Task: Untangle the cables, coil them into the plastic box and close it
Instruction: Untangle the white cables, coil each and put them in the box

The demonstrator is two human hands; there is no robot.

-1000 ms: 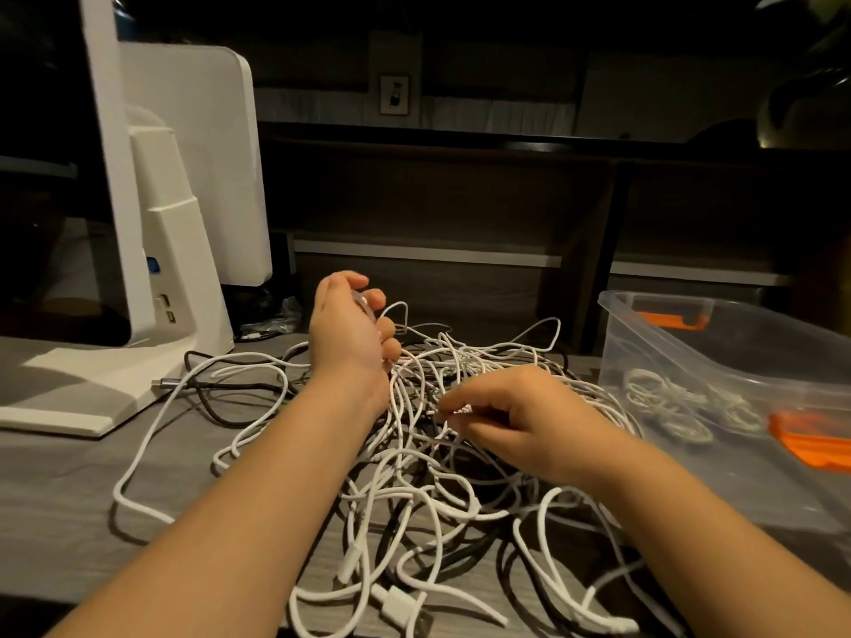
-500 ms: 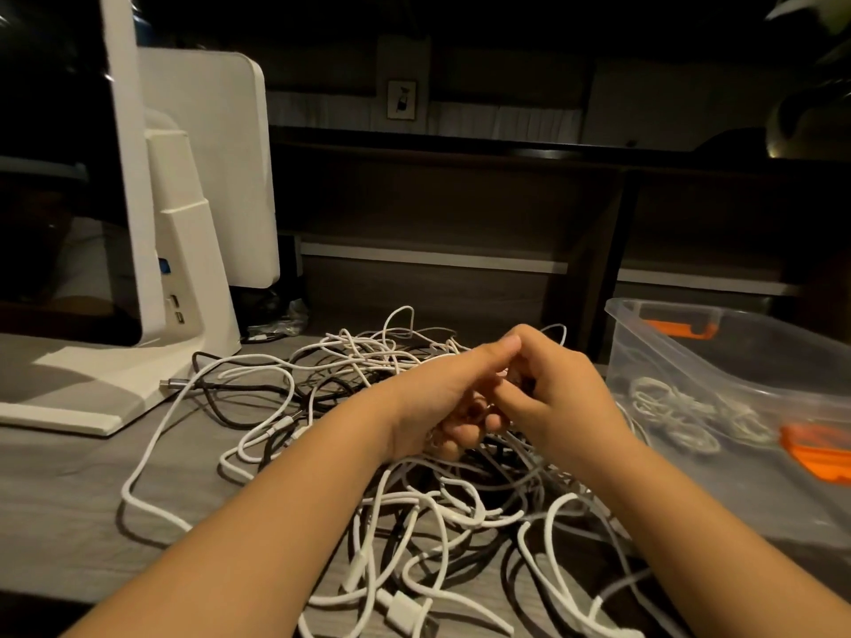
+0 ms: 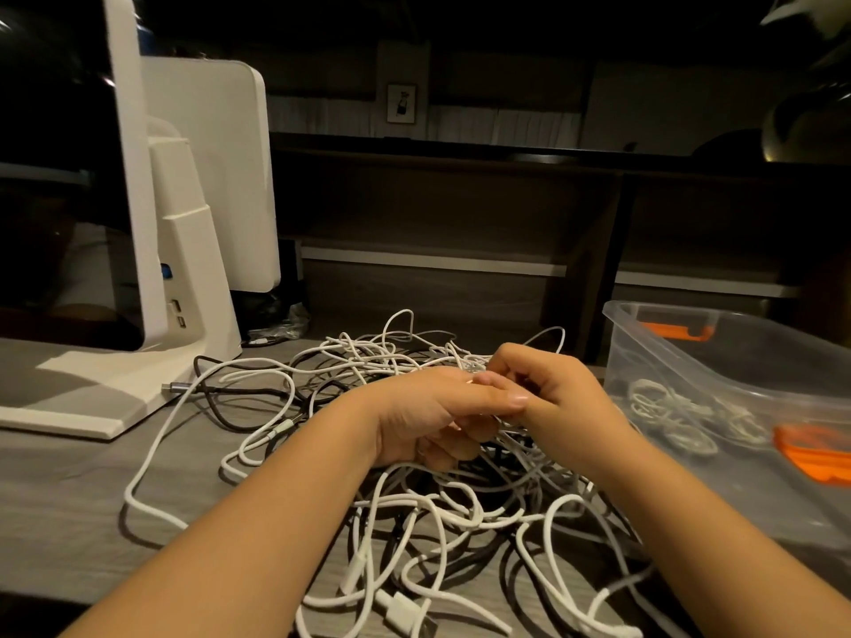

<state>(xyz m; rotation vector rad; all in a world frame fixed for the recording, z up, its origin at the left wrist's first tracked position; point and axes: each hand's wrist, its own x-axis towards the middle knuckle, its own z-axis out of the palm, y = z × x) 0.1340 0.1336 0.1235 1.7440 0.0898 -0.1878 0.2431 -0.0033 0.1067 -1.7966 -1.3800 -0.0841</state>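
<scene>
I've got the left hand (image 3: 433, 414) and right hand (image 3: 548, 393) both curled tight on one strand atop the tangled cables (image 3: 414, 499) beside the plastic box (image 3: 718, 375), and a hard tug here could cinch the knot or drag the heap.

Cables (image 3: 414, 513) tangled on desk; plastic box (image 3: 737, 361) open at right.
Cables: white w/ some black, one loose heap, loops overlapping, white plug end near front edge. Box: clear, orange clips, upright, no lid on, just beside heap; a few pale coiled cables inside.
</scene>
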